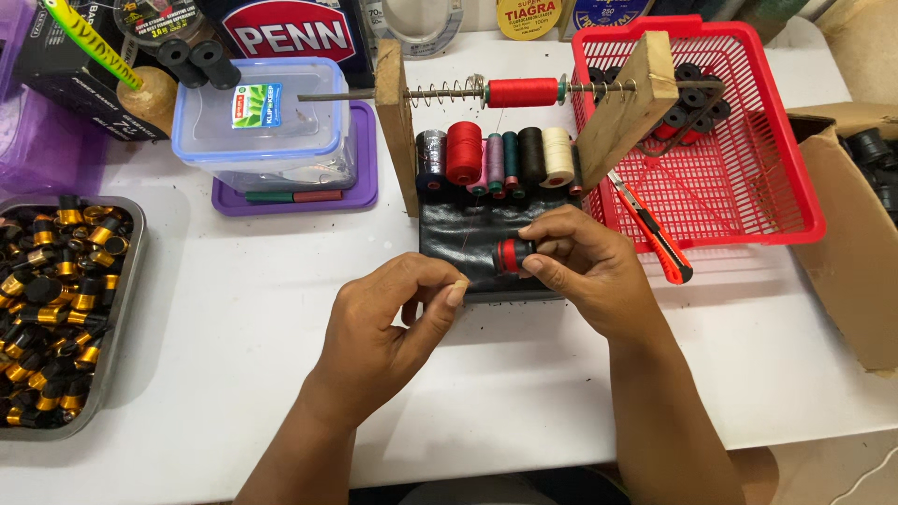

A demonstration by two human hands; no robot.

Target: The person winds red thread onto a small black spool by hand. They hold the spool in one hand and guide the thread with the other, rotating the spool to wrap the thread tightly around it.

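Observation:
My right hand [585, 266] grips a small black cylinder with a red thread band [511, 254] between thumb and fingers, above a black tray [449, 238]. My left hand [388, 323] is pinched shut just left of it, thumb against forefinger, seemingly on a thin thread that I can barely see. Behind the hands several thread spools [496, 154] stand in a row, and a red spool [522, 92] sits on a metal rod with a spring between two wooden uprights.
A red plastic basket [795, 201] with black cylinders stands at the right, an orange utility knife [655, 234] at its rim. A metal tray [126, 309] of black-and-gold parts lies left. A clear lidded box [267, 122] sits on a purple lid. A cardboard box [856, 243] is far right.

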